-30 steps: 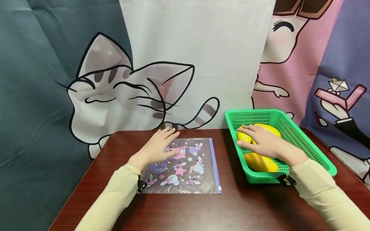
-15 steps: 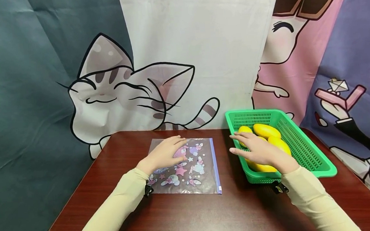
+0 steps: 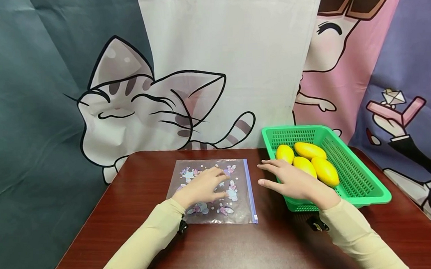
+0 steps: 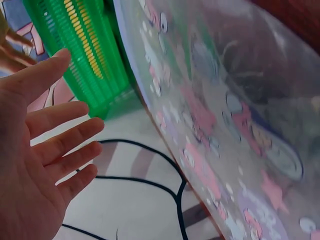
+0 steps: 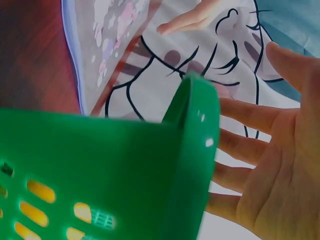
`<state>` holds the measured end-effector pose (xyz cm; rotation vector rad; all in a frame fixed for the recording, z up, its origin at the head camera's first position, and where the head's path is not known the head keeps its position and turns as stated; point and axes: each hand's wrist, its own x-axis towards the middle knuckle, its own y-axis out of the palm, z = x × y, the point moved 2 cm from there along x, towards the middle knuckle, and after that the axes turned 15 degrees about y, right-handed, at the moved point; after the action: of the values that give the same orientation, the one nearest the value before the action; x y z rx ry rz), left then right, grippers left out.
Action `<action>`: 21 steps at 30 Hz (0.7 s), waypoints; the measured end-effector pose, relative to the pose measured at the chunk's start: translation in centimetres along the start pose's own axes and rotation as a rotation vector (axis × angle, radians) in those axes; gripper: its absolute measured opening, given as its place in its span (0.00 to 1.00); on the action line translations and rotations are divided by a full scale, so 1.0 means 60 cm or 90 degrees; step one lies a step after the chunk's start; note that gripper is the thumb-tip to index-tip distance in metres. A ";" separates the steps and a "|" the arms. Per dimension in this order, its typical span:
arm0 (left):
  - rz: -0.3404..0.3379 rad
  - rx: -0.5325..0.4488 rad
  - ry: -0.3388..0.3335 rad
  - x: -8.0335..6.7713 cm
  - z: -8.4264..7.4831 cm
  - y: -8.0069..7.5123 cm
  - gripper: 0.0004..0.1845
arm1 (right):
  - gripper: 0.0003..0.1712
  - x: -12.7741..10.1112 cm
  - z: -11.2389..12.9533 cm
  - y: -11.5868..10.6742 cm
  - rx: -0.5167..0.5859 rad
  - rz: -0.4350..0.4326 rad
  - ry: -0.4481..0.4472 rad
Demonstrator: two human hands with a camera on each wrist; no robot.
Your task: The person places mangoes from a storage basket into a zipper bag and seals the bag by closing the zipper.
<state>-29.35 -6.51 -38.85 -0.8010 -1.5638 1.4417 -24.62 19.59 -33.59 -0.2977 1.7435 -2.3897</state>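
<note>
My right hand has left the basket and mangoes, fingers straight, empty. My left hand lies flat, seemingly touching the bag.

A dark red-brown table carries a printed zip bag and a green basket.
</note>
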 end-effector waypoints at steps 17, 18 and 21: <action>0.056 0.011 0.106 0.029 -0.066 0.046 0.21 | 0.37 -0.004 0.025 0.031 -0.018 0.019 -0.037; 0.057 0.007 0.108 0.030 -0.069 0.049 0.21 | 0.38 -0.004 0.026 0.033 -0.021 0.018 -0.040; 0.068 -0.005 0.108 0.031 -0.075 0.057 0.21 | 0.39 -0.004 0.028 0.036 -0.023 0.017 -0.046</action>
<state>-26.44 -2.38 -42.02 -0.9984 -1.4173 1.4046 -23.89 17.47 -35.18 -0.3589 1.7503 -2.3019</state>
